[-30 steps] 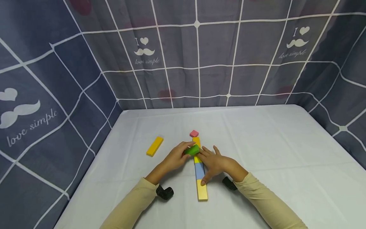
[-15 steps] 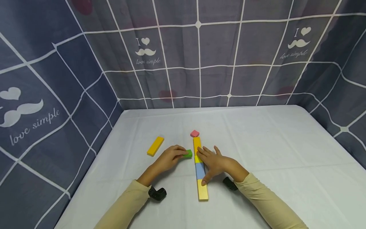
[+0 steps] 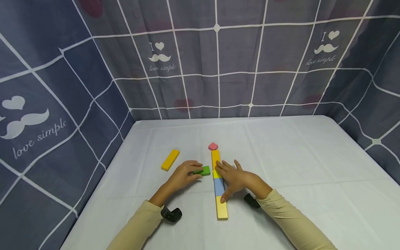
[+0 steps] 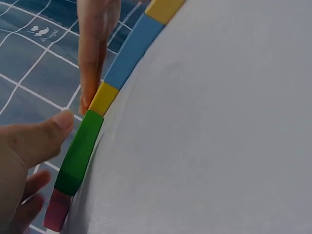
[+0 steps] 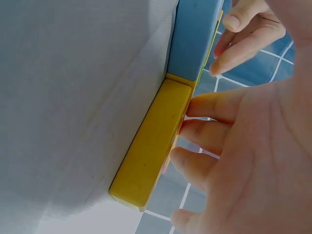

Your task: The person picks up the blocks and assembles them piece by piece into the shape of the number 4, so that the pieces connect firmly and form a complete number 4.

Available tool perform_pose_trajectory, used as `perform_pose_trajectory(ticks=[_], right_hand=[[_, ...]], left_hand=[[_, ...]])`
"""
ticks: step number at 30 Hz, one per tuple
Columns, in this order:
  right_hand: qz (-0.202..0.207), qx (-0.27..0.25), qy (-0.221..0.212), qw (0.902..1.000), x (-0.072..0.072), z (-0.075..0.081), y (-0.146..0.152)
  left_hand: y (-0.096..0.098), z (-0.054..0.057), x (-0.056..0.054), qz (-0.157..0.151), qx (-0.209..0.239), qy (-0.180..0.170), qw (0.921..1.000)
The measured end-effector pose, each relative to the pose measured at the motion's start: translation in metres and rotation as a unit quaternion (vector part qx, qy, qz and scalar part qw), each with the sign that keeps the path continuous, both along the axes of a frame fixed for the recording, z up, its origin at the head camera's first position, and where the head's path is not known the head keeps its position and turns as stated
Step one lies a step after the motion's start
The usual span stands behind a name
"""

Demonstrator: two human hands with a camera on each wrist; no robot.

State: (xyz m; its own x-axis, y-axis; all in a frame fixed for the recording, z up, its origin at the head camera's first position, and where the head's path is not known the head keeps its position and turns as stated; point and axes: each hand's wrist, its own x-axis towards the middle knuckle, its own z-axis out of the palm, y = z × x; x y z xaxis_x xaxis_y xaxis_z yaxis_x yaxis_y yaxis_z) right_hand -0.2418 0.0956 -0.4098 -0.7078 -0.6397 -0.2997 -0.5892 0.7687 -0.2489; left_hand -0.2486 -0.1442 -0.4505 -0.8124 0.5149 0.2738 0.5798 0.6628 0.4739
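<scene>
In the head view, my left hand (image 3: 184, 176) is at a green block (image 3: 205, 171) lying on the table, left of a row of blocks. Its thumb and fingers are spread around the block; in the left wrist view the thumb stands off the green block (image 4: 80, 153). My right hand (image 3: 234, 177) lies with fingers extended along the right side of the row, fingertips on a yellow block (image 3: 215, 156) and thumb on a pale yellow block (image 3: 222, 211). A blue block (image 3: 219, 187) sits between them, end to end.
A pink block (image 3: 213, 146) lies at the row's far end. Another yellow block (image 3: 170, 159) rests apart, at the left. White cloth covers the table (image 3: 297, 149); a grey checked curtain (image 3: 237, 52) hangs behind. Black wrist devices (image 3: 171, 215) show below the sleeves.
My left hand has drawn the green block leftward off the row, down to the table, and its fingers have loosened from it. My right hand has stayed in place.
</scene>
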Motion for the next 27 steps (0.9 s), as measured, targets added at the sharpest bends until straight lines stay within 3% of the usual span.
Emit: perform_pose_trajectory(ticks=[5,9,27], right_hand=[[-0.001,0.001,0.000,1.0000,-0.0005,-0.0003,0.0001],[0.003,0.000,0.001,1.0000,-0.0006,-0.0009,0.0002],[0.000,0.000,-0.002,1.0000,-0.0013,-0.0022,-0.0006]], left_hand=[[-0.0035,-0.0032,0.0021,0.056,-0.014,0.003,0.9983],[-0.0062,-0.0038,0.0025,0.079,-0.023,-0.011,0.9965],[0.0020,-0.0010,0.0007,0.054,-0.036,0.007,0.9979]])
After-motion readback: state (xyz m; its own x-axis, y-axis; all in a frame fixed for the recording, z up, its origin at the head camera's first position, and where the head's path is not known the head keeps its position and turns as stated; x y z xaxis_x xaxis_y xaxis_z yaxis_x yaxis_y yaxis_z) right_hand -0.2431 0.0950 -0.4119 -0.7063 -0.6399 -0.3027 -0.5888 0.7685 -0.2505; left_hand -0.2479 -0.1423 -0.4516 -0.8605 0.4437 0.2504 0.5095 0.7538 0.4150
